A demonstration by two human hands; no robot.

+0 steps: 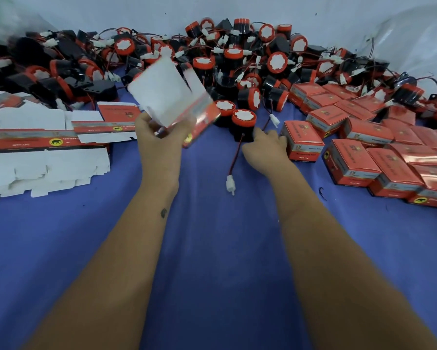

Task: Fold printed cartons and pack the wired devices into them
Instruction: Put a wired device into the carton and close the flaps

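- the left hand (pixel 159 132) held a half-folded carton (pixel 172 97) up in the air, fingers curled round its bottom edge, and it looked blurry.
- the right hand (pixel 264 147) was down on the blue cloth (pixel 212 248), fingers curled on a black and red device (pixel 242 125).
- the device sat just past the right fingers, standing up, so the right hand was nearer to it.
- its red wire (pixel 234 157) ran back toward the person to a white plug (pixel 230 185).
- flat cartons (pixel 48 147) lay left, packed boxes (pixel 364 152) right, a big device pile (pixel 212 54) behind by the wall.
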